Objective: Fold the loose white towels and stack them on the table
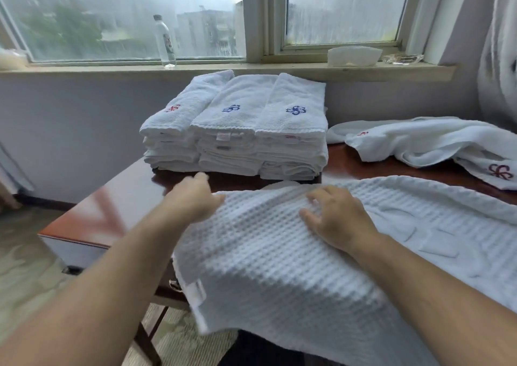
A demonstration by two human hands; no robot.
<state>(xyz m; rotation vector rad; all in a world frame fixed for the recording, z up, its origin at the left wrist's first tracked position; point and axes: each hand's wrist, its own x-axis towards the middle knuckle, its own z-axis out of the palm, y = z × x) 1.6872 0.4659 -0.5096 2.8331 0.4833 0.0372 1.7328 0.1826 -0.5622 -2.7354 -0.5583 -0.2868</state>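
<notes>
Lower left of the frame: a bare forearm reaching up toward the centre, ending in the left hand (193, 197), blurred, fingers curled round the far left corner of a white waffle towel (279, 267). Under and left of that hand: the glossy red-brown table (112, 206), one corner pointing toward the left edge. Upper left, on the window sill (84, 67): a clear bottle (165, 41), upright against the pane. Centre, at the back of the table below the sill: a stack of folded towels (237, 125), three piles side by side and touching, a red emblem on the left pile, blue emblems on the other two. In front of the stack, spread across the lower centre and right and hanging off the near table edge: the waffle towel, a small label at its lower left hem. Right of centre: the right hand (335, 217), on top of that towel, fingers bent and dug into a raised ridge of cloth, gripping it. Upper right, on the sill: a white box (354, 55) and a glass dish (402, 58). Far right, on the table: a loose towel (419, 141), crumpled, red emblems showing, just behind the waffle towel.
</notes>
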